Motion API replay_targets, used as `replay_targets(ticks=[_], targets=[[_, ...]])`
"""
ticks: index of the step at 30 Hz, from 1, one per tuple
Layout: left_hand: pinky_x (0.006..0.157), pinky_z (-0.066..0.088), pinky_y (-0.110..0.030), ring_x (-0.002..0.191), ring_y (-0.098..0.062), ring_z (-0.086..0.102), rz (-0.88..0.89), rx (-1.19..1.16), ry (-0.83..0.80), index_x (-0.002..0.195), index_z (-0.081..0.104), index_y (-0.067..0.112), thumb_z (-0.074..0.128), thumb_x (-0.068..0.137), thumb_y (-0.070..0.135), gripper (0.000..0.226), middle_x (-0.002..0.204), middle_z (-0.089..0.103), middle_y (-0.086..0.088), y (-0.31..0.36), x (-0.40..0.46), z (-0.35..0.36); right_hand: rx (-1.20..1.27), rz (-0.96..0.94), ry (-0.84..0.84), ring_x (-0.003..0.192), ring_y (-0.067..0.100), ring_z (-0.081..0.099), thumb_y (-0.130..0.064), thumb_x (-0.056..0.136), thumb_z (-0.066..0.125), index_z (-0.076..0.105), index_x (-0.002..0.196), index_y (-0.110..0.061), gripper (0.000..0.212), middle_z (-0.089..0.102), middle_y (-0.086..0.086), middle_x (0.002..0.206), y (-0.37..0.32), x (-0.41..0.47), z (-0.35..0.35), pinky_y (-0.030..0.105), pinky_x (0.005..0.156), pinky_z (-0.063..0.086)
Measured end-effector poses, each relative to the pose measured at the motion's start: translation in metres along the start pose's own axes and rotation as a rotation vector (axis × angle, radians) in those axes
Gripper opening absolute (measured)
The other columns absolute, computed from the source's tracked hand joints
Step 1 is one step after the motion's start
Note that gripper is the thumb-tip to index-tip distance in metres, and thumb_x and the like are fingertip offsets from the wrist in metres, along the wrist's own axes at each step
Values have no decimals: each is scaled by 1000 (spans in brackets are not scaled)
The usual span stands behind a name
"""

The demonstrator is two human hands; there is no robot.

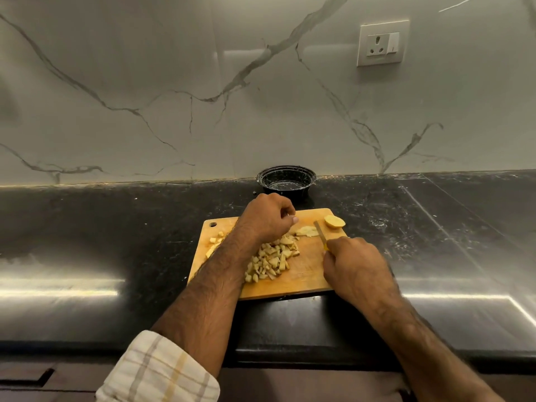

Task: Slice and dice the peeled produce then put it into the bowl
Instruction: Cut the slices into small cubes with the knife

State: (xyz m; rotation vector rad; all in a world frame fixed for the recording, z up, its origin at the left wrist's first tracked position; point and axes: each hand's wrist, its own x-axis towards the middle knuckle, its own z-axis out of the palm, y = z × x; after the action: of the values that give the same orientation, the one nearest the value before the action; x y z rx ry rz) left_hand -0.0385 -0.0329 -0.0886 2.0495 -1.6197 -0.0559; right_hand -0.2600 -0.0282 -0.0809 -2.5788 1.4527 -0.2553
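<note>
Taking the cutting board (307, 278) as my landmark: at its left edge lie a few stray bits, and toward its middle my left hand (265, 217) hovers with fingers curled, holding nothing I can make out, above the diced pile (272, 261). Right of that pile sit slices (306, 231), my right hand (355, 266) gripping the knife (320, 235), and 1 uncut half (334, 221). Dicing is underway; next I judge the slices need steadying. The bowl (285, 181) waits beyond the board.

Right hand (352, 266) grips knife (320, 231).
</note>
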Motion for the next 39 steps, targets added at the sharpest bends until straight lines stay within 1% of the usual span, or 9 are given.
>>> replay_targets(ticks=[4, 7, 13, 18, 21, 24, 31, 35, 39], targets=[[78, 56, -28, 88, -3, 65, -13, 2, 82, 106, 78, 29, 71, 96, 44, 19, 96, 73, 13, -7, 1, -4, 18, -99, -18, 85, 21, 59, -38, 104, 44, 66, 104, -25, 26, 65, 0, 98, -11, -1, 7, 36, 76, 54], [77, 56, -29, 87, -3, 66, -19, -12, 129, 103, 79, 28, 70, 96, 43, 19, 94, 74, 13, -10, 0, -8, 46, -137, -30, 97, 23, 64, -39, 104, 47, 69, 119, -26, 29, 70, 1, 110, -9, -3, 1, 38, 85, 57], [80, 58, -33, 89, -4, 66, -34, -12, 110, 103, 79, 28, 69, 97, 43, 20, 94, 74, 12, -13, -1, -10, 37, -61, 51, 93, 26, 64, -38, 101, 48, 70, 115, -25, 29, 67, 4, 104, 1, 4, -4, 40, 82, 57], [82, 58, -33, 89, -3, 65, -36, -11, 59, 103, 78, 27, 71, 96, 45, 20, 96, 73, 13, -9, -2, -8, 116, -134, 66, 96, 21, 66, -43, 103, 49, 68, 127, -28, 35, 72, 0, 108, -4, -1, 2, 40, 85, 59], [92, 58, -37, 97, -5, 65, -31, 3, -22, 113, 76, 28, 70, 98, 43, 22, 109, 72, 11, -4, -3, -6, 72, -47, 159, 87, 23, 65, -44, 102, 46, 70, 117, -27, 33, 70, 1, 98, 6, -1, 4, 42, 79, 59], [107, 50, -44, 112, -8, 61, 8, 32, -151, 122, 72, 34, 69, 100, 37, 22, 125, 67, 11, 4, -4, 0, 21, -3, 118, 83, 20, 63, -43, 104, 43, 68, 110, -25, 30, 67, 1, 95, 11, -5, 6, 41, 77, 59], [109, 48, -41, 127, -15, 57, -26, 72, -221, 137, 65, 31, 58, 106, 27, 32, 143, 61, 3, 9, -4, 3, 35, -2, 158, 77, 19, 61, -40, 104, 42, 68, 111, -22, 33, 69, 1, 90, 16, -29, 14, 36, 72, 54], [107, 51, -41, 121, -14, 60, -31, -25, -196, 137, 65, 30, 54, 107, 23, 32, 139, 63, 1, 6, -6, -1, 99, -117, 157, 90, 21, 65, -42, 104, 43, 69, 122, -25, 36, 73, 0, 102, 3, -33, 18, 37, 79, 56], [102, 55, -41, 109, -12, 63, -6, -67, -94, 134, 68, 25, 56, 107, 25, 30, 126, 69, 1, 1, -5, -7, 119, -50, 223, 77, 16, 62, -42, 103, 44, 70, 113, -26, 32, 68, -3, 87, 9, -23, 14, 35, 71, 56]])
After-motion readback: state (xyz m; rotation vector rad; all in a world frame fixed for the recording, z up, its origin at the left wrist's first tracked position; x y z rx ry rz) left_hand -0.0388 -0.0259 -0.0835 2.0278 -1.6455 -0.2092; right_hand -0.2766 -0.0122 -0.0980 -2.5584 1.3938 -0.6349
